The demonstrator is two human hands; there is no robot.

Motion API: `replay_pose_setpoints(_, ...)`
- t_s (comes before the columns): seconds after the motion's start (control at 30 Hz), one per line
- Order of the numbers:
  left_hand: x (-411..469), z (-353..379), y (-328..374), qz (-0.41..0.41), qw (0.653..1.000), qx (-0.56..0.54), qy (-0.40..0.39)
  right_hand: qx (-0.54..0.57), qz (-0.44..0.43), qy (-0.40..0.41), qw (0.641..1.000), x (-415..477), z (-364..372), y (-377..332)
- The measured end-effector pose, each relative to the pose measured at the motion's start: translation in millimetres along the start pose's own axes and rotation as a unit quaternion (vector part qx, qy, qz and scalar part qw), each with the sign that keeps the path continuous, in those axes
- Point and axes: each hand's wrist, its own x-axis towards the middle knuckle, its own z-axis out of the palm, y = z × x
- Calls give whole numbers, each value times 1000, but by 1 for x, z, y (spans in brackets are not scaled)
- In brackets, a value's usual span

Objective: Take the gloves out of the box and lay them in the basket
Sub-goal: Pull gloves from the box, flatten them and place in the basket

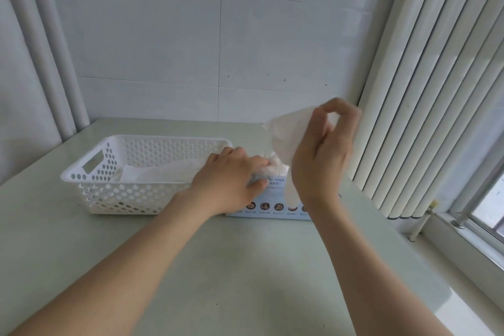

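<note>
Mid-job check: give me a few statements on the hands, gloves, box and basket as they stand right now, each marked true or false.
1. The right hand pinches a glove raised above the box. True.
2. The basket holds nothing yet. False: white gloves in the basket already lie on its floor.
3. The basket stands to the right of the box. False: it stands to the left of the box, close beside it.
4. The left hand is at the top of the box, gripping the wad of gloves that sticks out of it. True.
</note>
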Motion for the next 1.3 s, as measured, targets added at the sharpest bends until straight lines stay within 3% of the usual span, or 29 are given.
replay_pose_setpoints(0.07,3,-8,0,-16,994,-91,50,-10,-6,-52,999,-8,4,4)
replay_pose_setpoints(0.13,6,-20,0,-44,958,-265,99,-23,-2,-92,996,-13,7,9)
replay_pose_setpoints(0.23,3,-43,0,-100,826,-549,79,-39,-20,-127,991,-17,8,14)
replay_pose_setpoints(0.3,1,-52,1,-129,763,-633,29,-37,-35,-150,987,-20,8,15)
replay_pose_setpoints(0.37,0,-53,2,-139,769,-624,13,-32,-51,-169,984,-21,8,16)
replay_pose_setpoints(0.5,2,-45,0,-115,800,-585,72,-49,-61,-188,979,-23,9,17)
replay_pose_setpoints(0.67,6,-45,-3,-149,792,-573,149,-82,74,-208,972,-20,9,17)
replay_pose_setpoints(0.77,6,-47,-8,-158,796,-564,153,-69,153,-252,953,-15,8,16)
replay_pose_setpoints(0.93,2,-50,-4,-147,796,-578,104,-2,145,-271,952,-13,8,12)
replay_pose_setpoints(1.03,0,-50,-2,-112,821,-552,90,18,151,-263,953,-12,8,12)
replay_pose_setpoints(1.1,-1,-49,-2,-96,837,-528,108,20,148,-259,954,-14,8,14)
replay_pose_setpoints(1.3,4,-43,-5,-67,831,-500,235,-42,129,-267,954,-15,8,17)
